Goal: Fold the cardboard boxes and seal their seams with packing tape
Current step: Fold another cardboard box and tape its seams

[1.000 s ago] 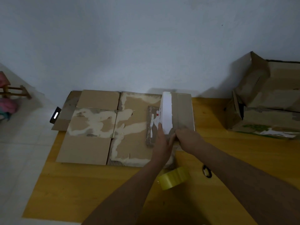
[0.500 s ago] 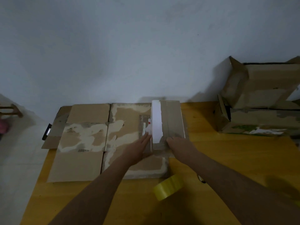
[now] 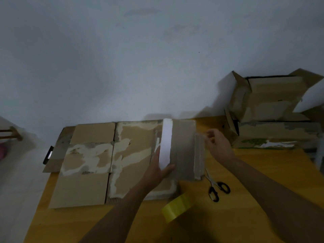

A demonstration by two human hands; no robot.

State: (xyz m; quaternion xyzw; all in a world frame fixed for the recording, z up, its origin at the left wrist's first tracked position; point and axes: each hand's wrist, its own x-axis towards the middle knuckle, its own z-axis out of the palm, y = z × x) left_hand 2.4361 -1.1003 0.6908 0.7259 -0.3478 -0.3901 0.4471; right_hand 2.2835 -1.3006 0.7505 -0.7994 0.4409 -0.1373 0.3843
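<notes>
The far right of the head view cuts off the stacked boxes [image 3: 273,109]; two can be counted, the upper one with its flaps open, the lower one partly hidden behind it. At the left edge a wooden item and a pink shape are cut off and cannot be identified. A small dark object [image 3: 48,154] lies at the left border of the flat cardboard; its type is not legible.

On the table [image 3: 263,172] lies one flattened box [image 3: 98,160], panels spread, surface torn pale in patches. A narrower folded box [image 3: 182,151] lies on its right part, with one white strip [image 3: 166,142] running along its length.

The left hand [image 3: 157,171] rests flat on the near end of the folded box, fingers straight, thumb across the lower end of the white strip. The right hand [image 3: 217,144] is at the folded box's right edge, fingers curled at the thin side flap [image 3: 199,155]; motion blur prevents a clear reading of whether the flap is pinched or only touched.

One tape roll [image 3: 177,207], yellow, stands tilted on the table near the person, just below the flattened box. One pair of scissors [image 3: 216,187], black handles, lies right of the roll, blades pointing toward the folded box. Neither is touched.
</notes>
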